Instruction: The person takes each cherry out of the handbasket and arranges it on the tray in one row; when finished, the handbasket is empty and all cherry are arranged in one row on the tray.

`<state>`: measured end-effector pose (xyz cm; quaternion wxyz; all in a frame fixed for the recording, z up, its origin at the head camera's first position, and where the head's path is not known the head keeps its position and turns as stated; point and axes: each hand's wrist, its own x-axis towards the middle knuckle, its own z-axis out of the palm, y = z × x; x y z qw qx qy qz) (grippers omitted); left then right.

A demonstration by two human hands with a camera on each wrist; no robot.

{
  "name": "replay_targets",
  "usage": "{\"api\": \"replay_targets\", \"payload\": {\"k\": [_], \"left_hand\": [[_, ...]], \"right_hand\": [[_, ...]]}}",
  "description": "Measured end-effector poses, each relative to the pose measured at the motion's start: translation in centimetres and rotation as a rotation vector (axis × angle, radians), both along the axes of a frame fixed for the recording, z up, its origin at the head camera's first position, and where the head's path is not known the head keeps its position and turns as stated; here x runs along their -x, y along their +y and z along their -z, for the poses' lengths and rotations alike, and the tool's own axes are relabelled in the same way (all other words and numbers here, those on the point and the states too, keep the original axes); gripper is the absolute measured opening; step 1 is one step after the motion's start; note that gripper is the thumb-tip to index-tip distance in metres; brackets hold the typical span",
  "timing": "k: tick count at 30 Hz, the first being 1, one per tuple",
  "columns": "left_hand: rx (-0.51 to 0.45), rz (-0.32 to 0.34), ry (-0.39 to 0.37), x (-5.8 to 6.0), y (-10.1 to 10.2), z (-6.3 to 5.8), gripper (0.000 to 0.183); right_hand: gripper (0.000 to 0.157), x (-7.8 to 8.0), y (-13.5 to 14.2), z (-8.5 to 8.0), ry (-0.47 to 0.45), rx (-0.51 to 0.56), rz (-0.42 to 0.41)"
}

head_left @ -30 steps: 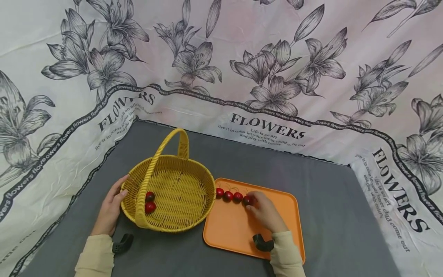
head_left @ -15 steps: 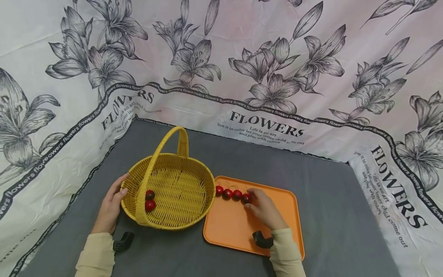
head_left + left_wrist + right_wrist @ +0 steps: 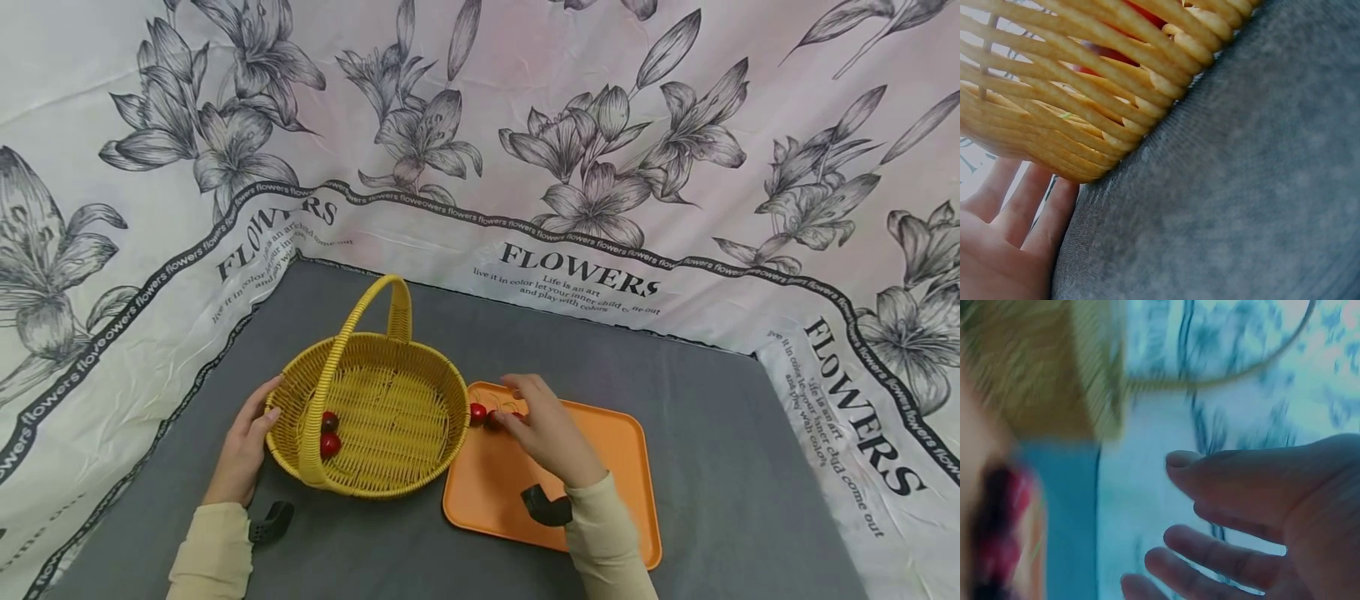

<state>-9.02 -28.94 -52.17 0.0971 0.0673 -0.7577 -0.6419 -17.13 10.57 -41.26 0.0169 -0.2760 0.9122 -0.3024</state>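
A yellow woven basket with a tall handle stands on the grey cloth. Two red cherries lie in its left side. My left hand rests against the basket's left rim with fingers fairly straight; the basket wall fills the left wrist view. Right of the basket lies an orange tray. Two cherries show at its top left corner. My right hand hovers over the others, fingertips at the row. Its fingers look spread and bare in the blurred right wrist view.
A white sheet printed with grey flowers rises behind and on both sides of the grey cloth. Black wrist mounts sit on both sleeves. Bare grey cloth lies to the right of the tray and in front of the basket.
My right hand has slid left along the row of cherries on the tray and now covers the two right ones. The left hand and basket have stayed put.
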Motion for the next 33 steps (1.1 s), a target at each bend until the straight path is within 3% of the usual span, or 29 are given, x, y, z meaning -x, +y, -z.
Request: {"api": "replay_targets", "payload": {"k": [4,8,12,15,20,22,29,33], "left_hand": [[0.011,-0.003,-0.01,-0.1,-0.2,0.0,0.049],[0.016,0.004,-0.026,0.0,-0.3,0.0,0.05],[-0.005,0.026,-0.03,0.5,0.3,0.3,0.051],[-0.018,0.037,-0.031,0.8,0.7,0.6,0.051],[-0.012,0.027,-0.031,0.7,0.7,0.9,0.05],[-0.006,0.02,-0.024,0.7,0.5,0.9,0.05],[0.008,0.014,-0.017,0.3,0.2,0.5,0.05],[0.011,0.003,-0.021,0.0,0.0,0.3,0.05]], "right_hand": [[0.038,1.0,-5.6,-1.5,0.015,-0.034,-0.212],[0.035,2.5,-11.8,-0.9,-0.02,-0.11,-0.392],[0.033,3.3,-16.6,0.7,-0.075,-0.236,-0.475],[0.021,3.5,-18.9,1.8,-0.133,-0.353,-0.5],[0.011,3.1,-21.1,2.7,-0.177,-0.479,-0.537],[0.01,2.9,-21.6,3.1,-0.15,-0.502,-0.55],[0.017,2.7,-22.3,3.4,-0.096,-0.507,-0.563],[0.017,3.1,-21.5,2.6,-0.062,-0.448,-0.599]]}}
